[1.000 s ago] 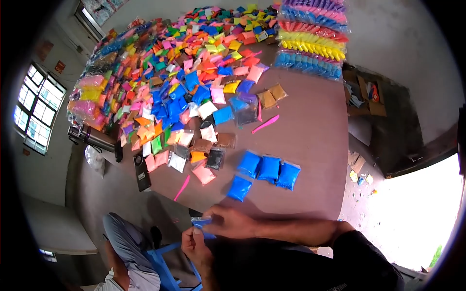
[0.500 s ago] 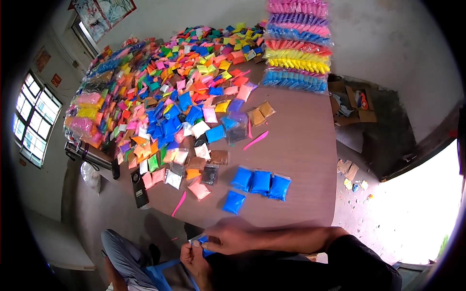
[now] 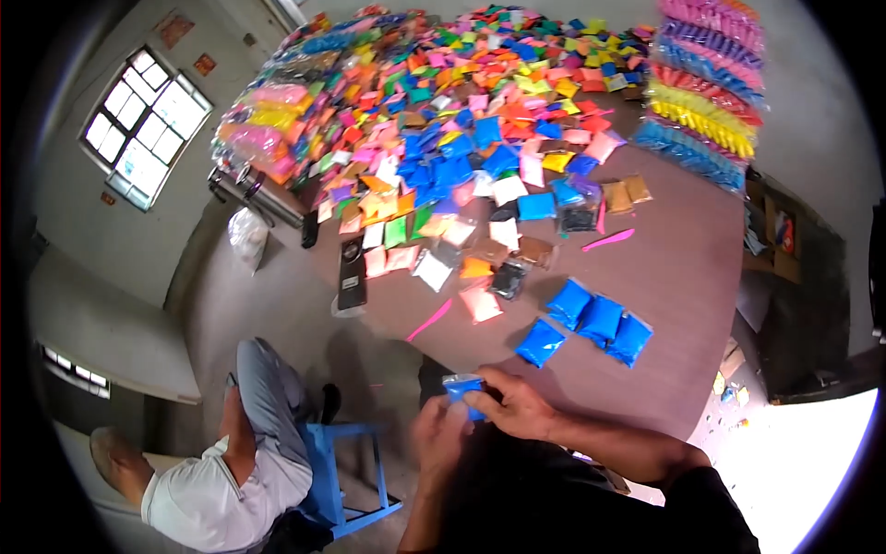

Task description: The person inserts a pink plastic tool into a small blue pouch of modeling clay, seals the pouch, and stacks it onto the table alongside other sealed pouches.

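Note:
Close to my body, at the near table edge, a small clear packet with blue filling (image 3: 459,389) is held upright. My right hand (image 3: 515,406) pinches its right side between thumb and fingers. My left hand (image 3: 437,436), somewhat blurred, is closed at the packet's lower left and hides part of it. On the table beyond lie several similar blue packets: one nearer packet (image 3: 541,343) and a group behind it, including a middle packet (image 3: 602,319). A pink plastic knife-like stick (image 3: 430,319) lies left of them.
A large heap of coloured packets (image 3: 443,138) covers the table's far left. Stacked bags of packets (image 3: 706,83) stand at the back right. A black device (image 3: 352,275) and a steel flask (image 3: 268,196) sit on the left. A person (image 3: 226,480) sits on a blue stool (image 3: 346,471).
My view has turned left, so the table appears shifted right and the seated person shows more. Both hands stay at the blue packet, which is now raised and more visible.

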Available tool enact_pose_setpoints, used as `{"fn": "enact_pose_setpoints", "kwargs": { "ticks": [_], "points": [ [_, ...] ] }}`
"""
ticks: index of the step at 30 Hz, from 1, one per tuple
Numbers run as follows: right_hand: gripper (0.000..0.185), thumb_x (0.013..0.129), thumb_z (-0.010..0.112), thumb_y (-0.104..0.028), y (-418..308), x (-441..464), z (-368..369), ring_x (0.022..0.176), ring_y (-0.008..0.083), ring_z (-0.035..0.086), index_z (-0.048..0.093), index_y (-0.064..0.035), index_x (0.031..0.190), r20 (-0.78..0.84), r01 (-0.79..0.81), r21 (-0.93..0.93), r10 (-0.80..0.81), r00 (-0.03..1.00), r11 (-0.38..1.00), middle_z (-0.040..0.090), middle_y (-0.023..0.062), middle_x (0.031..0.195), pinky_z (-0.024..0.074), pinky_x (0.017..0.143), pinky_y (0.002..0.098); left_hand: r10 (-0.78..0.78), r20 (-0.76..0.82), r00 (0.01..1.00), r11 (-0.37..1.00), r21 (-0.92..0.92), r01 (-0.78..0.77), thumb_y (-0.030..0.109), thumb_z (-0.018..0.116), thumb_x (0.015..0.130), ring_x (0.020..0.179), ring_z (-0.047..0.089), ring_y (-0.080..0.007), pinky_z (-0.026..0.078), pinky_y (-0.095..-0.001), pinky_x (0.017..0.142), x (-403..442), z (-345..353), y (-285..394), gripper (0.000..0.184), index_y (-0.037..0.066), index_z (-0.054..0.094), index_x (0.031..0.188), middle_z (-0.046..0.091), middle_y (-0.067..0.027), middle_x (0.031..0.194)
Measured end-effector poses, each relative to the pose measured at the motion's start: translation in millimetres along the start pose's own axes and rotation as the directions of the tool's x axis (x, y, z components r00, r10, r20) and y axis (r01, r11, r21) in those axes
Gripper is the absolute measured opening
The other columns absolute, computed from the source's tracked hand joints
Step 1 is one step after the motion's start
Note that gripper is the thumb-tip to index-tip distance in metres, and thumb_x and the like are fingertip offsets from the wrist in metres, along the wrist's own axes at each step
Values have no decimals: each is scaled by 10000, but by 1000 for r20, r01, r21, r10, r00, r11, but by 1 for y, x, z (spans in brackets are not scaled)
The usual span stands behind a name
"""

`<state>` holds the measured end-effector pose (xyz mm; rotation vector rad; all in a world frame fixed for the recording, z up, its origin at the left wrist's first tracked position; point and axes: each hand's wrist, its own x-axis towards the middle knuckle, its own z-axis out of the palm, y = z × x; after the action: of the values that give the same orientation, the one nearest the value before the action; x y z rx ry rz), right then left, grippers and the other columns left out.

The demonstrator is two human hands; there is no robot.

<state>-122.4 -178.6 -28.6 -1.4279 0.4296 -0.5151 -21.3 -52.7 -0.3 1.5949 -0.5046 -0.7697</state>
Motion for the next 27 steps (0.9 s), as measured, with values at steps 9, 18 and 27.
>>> {"fn": "enact_pose_setpoints", "kwargs": {
  "ticks": [9, 18, 27],
  "points": [
    [320, 1037, 582, -214, -5, 0, -5, 637, 84, 557, 538, -35, 1298, 90, -92, 92, 84, 992, 991, 611, 44, 840, 470, 567, 261, -17, -3, 1000, 997, -78, 17, 184, 670, 985, 616, 545, -60, 441, -207, 567, 3, 3, -3, 171, 16, 642, 1004, 637, -19, 766],
    [305, 1036, 587, -190, -1, 1, -4, 730, 75, 578, 526, -37, 1293, 21, -121, 143, 119, 993, 982, 632, 41, 961, 496, 612, 235, -24, 89, 996, 975, -216, 43, 133, 669, 982, 701, 587, -78, 492, -220, 646, 7, 2, -4, 267, -32, 630, 1189, 658, -31, 864],
    [280, 1023, 606, -178, -1, 1, -4, 740, 81, 594, 540, -42, 1258, 4, -95, 144, 95, 995, 985, 632, 44, 964, 508, 625, 242, -25, 101, 995, 984, -175, 42, 113, 674, 978, 710, 589, -67, 492, -209, 657, 10, -1, -11, 274, -30, 629, 1207, 661, -28, 886]
  ]
}}
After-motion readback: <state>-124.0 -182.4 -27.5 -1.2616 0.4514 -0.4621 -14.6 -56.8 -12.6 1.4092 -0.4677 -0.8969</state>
